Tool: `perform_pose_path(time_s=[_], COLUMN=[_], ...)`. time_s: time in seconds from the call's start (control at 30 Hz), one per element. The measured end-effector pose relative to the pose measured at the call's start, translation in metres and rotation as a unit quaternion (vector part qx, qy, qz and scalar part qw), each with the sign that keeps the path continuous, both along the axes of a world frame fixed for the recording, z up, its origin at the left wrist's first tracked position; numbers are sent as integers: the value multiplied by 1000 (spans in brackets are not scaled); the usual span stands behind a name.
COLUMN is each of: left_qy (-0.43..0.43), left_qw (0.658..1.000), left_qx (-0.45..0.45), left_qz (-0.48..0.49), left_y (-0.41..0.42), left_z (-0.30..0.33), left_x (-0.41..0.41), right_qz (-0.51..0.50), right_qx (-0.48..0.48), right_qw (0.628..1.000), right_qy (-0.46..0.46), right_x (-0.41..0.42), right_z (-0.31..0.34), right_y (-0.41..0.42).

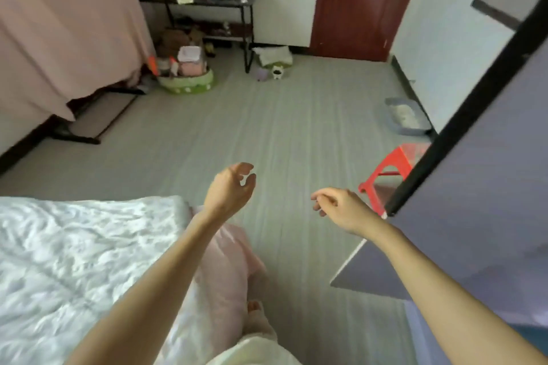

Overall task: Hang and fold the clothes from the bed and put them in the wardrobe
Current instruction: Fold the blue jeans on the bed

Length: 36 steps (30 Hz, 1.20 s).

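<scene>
Both the left hand (229, 188) and right hand (338, 206) hang empty, fingers loosely curled; turning near the wardrobe (480, 187), an arm could knock the red stool (388, 170).

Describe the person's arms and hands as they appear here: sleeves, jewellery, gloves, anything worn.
Both forearms are bare right down to the bottom edge of the picture, so no sleeves show. The left hand and right hand wear no gloves, and no rings, watch or bracelets are visible at the fingers or wrists. The picture is slightly blurred, so very small items could be missed.
</scene>
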<state>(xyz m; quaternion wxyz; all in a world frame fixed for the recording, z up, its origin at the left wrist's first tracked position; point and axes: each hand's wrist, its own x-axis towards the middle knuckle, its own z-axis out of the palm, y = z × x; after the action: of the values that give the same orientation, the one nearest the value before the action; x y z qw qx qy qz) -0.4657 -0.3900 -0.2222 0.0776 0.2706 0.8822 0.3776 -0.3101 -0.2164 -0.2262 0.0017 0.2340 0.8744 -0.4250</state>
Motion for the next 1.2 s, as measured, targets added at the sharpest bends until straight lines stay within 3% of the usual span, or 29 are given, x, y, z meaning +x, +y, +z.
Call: perform_pose_path(time_s=[0.13, 0.57, 0.97, 1.2], left_qy=[-16, -59, -70, -102], left_qw=[988, 946, 908, 913], left_qx=[11, -15, -3, 6], left_qz=[153, 320, 413, 396], left_y=[-49, -114, -18, 69], left_z=[-5, -28, -71, -63], left_x=[-99, -304, -512, -620], right_qz=[119, 285, 382, 365], right_qx=[0, -12, 11, 52], right_qw=[993, 957, 922, 928], right_qy=[-16, -43, -57, -50], right_x=[-139, -438, -693, -818], right_z=[6, -19, -37, -21], right_y=[-26, -60, 19, 84])
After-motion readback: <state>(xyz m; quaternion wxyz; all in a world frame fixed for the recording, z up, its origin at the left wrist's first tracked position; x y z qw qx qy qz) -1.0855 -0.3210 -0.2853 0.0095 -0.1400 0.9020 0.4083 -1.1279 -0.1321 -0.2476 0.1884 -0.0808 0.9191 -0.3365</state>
